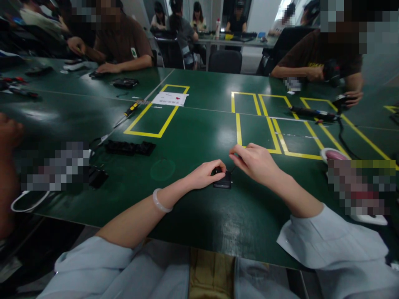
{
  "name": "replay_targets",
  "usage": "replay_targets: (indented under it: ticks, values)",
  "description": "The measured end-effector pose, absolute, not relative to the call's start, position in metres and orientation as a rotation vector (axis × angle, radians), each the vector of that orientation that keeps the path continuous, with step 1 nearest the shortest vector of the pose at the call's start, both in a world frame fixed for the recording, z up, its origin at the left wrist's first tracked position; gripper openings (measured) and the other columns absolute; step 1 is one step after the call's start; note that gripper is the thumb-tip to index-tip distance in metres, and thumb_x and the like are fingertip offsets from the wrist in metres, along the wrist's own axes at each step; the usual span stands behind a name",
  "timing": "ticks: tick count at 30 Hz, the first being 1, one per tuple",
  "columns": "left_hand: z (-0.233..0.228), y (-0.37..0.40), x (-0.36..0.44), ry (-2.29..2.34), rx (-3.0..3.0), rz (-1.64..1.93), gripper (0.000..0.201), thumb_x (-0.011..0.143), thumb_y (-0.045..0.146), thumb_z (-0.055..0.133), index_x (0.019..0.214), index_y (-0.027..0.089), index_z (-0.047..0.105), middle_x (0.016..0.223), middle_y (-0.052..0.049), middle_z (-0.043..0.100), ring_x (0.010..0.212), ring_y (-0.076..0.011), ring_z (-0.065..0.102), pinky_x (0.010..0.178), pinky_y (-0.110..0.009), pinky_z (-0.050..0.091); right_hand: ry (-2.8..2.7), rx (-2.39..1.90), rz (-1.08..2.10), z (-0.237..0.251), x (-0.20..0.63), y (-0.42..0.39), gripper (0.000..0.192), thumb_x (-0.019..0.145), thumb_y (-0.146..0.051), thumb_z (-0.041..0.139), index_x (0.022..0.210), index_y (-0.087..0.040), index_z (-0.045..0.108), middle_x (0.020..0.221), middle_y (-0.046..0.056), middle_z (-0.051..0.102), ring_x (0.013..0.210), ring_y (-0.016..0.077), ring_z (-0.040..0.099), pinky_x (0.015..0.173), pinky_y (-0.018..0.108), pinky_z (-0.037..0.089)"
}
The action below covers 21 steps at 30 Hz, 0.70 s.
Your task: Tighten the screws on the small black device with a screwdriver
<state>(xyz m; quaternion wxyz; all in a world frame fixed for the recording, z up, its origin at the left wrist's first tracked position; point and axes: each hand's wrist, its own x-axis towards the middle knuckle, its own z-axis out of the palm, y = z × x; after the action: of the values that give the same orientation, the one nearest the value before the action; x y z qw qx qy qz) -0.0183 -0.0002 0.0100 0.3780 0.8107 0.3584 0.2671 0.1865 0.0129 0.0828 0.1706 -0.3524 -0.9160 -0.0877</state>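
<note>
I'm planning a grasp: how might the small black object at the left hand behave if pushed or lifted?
The small black object would probably slide rather than roll, given its flat, squared-off shape. It is likely stiff, as its front edge looks straight. Being smaller than the left hand, it may be light.

On the counter, a small case near the 6 o'clock edge.
Around the case, the left hand touches it from 9 and the right hand is near at 2; a long part lies towards 10, a hand tool between 10 and 11, a paper sheet across a taped outline at 11, other outlines at 1, a chair beyond the counter at 12.
</note>
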Motion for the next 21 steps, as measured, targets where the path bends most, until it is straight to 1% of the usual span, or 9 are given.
replay_targets:
  ticks: [3,6,9,13,17,21]
  values:
    - [0.012,-0.001,-0.019,0.91,2.061,0.67,0.014,0.091,0.027,0.051,0.097,0.018,0.057,0.095,-0.003,0.063,0.089,-0.0171,0.059,0.083,-0.029,0.045,-2.597,-1.023,-0.183,0.084,0.188,0.012,0.02,0.094,-0.025,0.037,0.099,-0.018,0.055,0.065,0.001,0.062,0.058,0.0157,0.053,0.067,0.028,0.036]
    - [0.012,-0.001,-0.019,0.906,2.051,0.659,0.015,0.091,0.028,0.05,0.098,0.018,0.057,0.095,-0.004,0.063,0.089,-0.0173,0.059,0.083,-0.029,0.045,-2.583,-1.045,-0.104,0.086,0.19,0.01,0.019,0.093,-0.023,0.037,0.102,-0.018,0.053,0.068,0.001,0.063,0.06,0.0158,0.054,0.07,0.029,0.037]
    - [0.012,0.0,-0.019,0.905,2.047,0.655,0.015,0.091,0.029,0.049,0.098,0.018,0.057,0.096,-0.004,0.063,0.09,-0.0177,0.059,0.084,-0.03,0.045,-2.575,-1.054,-0.096,0.087,0.192,0.007,0.021,0.096,-0.028,0.035,0.097,-0.019,0.054,0.066,0.001,0.062,0.058,0.0156,0.053,0.071,0.029,0.038]
    - [0.011,-0.001,-0.019,0.9,2.05,0.677,0.012,0.091,0.028,0.05,0.096,0.018,0.056,0.096,-0.002,0.062,0.09,-0.0165,0.059,0.084,-0.028,0.045,-2.57,-1.071,-0.152,0.086,0.194,0.006,0.028,0.097,-0.036,0.036,0.088,-0.019,0.056,0.062,0.001,0.06,0.056,0.0155,0.052,0.07,0.029,0.038]
    - [0.011,-0.002,-0.019,0.893,2.058,0.69,0.012,0.092,0.028,0.05,0.095,0.018,0.056,0.096,-0.002,0.062,0.09,-0.0157,0.059,0.084,-0.027,0.044,-2.589,-1.094,-0.147,0.087,0.193,0.005,0.025,0.097,-0.031,0.035,0.092,-0.019,0.056,0.064,0.002,0.062,0.056,0.0155,0.051,0.069,0.029,0.038]
    - [0.012,-0.002,-0.018,0.917,2.085,0.655,0.013,0.092,0.028,0.048,0.096,0.018,0.055,0.098,-0.003,0.063,0.09,-0.0169,0.059,0.084,-0.029,0.044,-2.572,-1.099,-0.106,0.087,0.191,0.003,0.021,0.094,-0.025,0.035,0.099,-0.019,0.055,0.064,0.0,0.061,0.056,0.0157,0.051,0.07,0.029,0.038]
